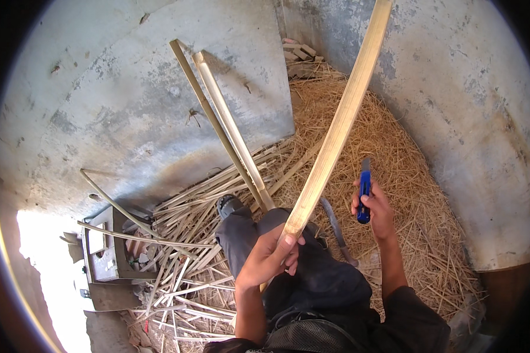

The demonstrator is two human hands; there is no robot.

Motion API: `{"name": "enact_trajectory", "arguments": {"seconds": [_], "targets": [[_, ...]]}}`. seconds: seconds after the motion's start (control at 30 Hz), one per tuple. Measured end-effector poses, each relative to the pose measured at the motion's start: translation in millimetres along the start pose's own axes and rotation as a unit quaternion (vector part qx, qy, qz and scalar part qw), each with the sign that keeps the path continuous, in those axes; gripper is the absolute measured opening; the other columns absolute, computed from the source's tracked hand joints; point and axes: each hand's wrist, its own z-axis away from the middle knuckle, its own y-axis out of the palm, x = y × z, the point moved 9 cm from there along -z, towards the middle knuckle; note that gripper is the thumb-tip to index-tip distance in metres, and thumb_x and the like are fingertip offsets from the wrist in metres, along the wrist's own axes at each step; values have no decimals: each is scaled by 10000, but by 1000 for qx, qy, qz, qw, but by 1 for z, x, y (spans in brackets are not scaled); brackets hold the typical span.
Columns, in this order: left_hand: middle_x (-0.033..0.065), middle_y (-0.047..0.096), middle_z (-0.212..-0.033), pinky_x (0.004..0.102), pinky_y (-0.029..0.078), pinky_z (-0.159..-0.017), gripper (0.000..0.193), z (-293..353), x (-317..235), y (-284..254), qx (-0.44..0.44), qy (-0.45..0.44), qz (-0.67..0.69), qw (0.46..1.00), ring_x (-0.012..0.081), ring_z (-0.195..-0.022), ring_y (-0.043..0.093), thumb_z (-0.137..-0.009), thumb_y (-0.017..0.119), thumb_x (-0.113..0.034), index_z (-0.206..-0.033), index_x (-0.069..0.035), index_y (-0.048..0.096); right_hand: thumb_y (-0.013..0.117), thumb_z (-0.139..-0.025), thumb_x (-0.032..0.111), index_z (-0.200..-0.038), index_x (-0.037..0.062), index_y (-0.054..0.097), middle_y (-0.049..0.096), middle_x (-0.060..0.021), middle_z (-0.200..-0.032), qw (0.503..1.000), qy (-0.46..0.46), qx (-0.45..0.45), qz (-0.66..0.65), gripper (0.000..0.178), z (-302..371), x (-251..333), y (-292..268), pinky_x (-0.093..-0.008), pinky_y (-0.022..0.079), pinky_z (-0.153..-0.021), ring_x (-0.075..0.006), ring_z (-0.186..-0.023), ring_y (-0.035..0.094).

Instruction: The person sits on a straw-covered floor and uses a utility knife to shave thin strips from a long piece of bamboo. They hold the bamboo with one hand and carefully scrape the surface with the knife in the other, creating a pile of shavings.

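Observation:
My left hand [269,257] is wrapped round the lower part of a long split bamboo strip [340,126], which slants up and to the right past the top of the view. Its pale inner face shows. Off to the right, my right hand [378,209] grips a blue utility knife [364,197], its blade out and pointing away from me. The knife is apart from the bamboo. Below the strip is my lap in dark trousers [315,276]. A curved grey bar-like tool [335,229] lies beyond my knee, partly hidden.
Two bamboo lengths [229,126] lean against the grey wall [123,70]. Many thin split strips [188,282] litter the floor at left, beside a metal box [103,247]. Straw-like shavings [412,176] cover the floor ahead and right. Bricks [301,52] sit in the far corner.

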Motion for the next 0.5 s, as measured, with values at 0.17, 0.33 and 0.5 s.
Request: {"name": "enact_trajectory", "arguments": {"seconds": [0.17, 0.33, 0.5], "targets": [[20, 627, -766, 218, 454, -493, 421, 4, -8, -2, -100, -30, -92, 990, 102, -565, 615, -1046, 725, -294, -1279, 30, 590, 564, -1072, 315, -1226, 7, 615, 560, -25, -770, 996, 21, 88, 26, 348, 20, 8, 25, -315, 480, -637, -145, -651, 550], [-46, 593, -825, 211, 450, -599, 538, 1, -2, -5, -106, 18, -133, 985, 36, -675, 551, -982, 818, -293, -1338, 46, 598, 665, -1033, 474, -1146, 65, 660, 655, -89, -762, 928, -159, 103, 320, 424, 39, 47, 55, -370, 521, -603, -263, -639, 678], [-92, 537, -866, 215, 428, -675, 645, 0, -12, 3, -138, 73, -176, 972, 34, -781, 473, -929, 875, -352, -1367, 42, 612, 700, -988, 533, -1056, 75, 678, 705, -102, -867, 861, -233, 207, 402, 463, 47, 56, 83, -400, 552, -632, -318, -721, 721]]}}
